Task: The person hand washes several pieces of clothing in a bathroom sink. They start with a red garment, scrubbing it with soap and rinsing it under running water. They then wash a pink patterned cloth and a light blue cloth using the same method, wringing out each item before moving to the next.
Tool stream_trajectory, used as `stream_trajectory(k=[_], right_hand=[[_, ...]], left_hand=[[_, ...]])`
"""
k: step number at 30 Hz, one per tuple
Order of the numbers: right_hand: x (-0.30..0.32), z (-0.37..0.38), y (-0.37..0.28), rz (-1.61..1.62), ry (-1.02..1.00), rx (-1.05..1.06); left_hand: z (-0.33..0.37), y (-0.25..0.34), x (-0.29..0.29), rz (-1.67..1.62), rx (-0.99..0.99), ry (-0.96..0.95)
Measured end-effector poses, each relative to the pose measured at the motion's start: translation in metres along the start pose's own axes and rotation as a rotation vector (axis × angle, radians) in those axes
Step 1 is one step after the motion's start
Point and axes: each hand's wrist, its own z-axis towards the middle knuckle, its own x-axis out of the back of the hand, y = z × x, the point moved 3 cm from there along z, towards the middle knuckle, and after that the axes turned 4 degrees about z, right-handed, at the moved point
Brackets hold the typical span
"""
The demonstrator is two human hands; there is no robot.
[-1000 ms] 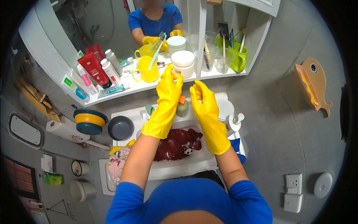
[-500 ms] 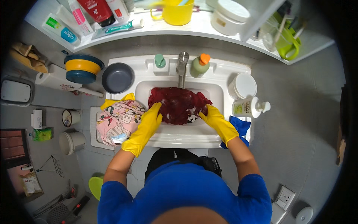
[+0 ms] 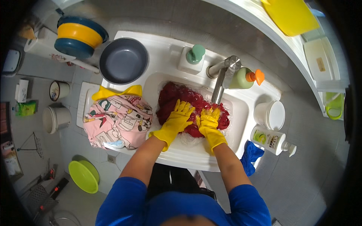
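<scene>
A dark red cloth garment [image 3: 169,96] lies bunched and wet in the white sink basin [image 3: 241,113], with churned, bubbly water around it. Both my hands wear yellow rubber gloves. My left hand [image 3: 177,118] presses flat on the middle of the garment, fingers stretched out. Beside it, my right hand [image 3: 209,124] rests on the garment's right part, fingers extended and partly wet over. The metal tap [image 3: 222,83] reaches over the basin just beyond my right hand. Neither hand grips the fabric.
Left of the basin lie a pink printed cloth [image 3: 120,120] and a grey bowl [image 3: 123,61]. Behind stand a soap dispenser [image 3: 192,58] and a green bottle [image 3: 241,78]. At right are a white tub [image 3: 269,115], a pump bottle [image 3: 269,140] and a blue cloth [image 3: 250,156].
My hands have moved inward from the garment's two edges onto its top. The water is now stirred up and bubbling. The view has turned and come closer to the sink.
</scene>
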Motion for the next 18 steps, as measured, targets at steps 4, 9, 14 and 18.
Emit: stream_trajectory(k=[4, 9, 14, 18], right_hand=[[0.054, 0.007, 0.021, 0.575, 0.348, 0.009], [0.066, 0.014, 0.017, 0.306, 0.086, -0.309], [0.033, 0.013, 0.065, 0.594, 0.017, -0.317], [0.067, -0.006, 0.086, 0.735, 0.152, -0.285]], left_hand=[[0.022, -0.007, 0.046, -0.146, 0.383, -0.010], [0.024, -0.017, 0.068, -0.023, 0.114, 0.076], [0.029, -0.009, 0.059, 0.122, 0.168, -0.106], [0.040, 0.025, 0.070, -0.162, -0.053, -0.221]])
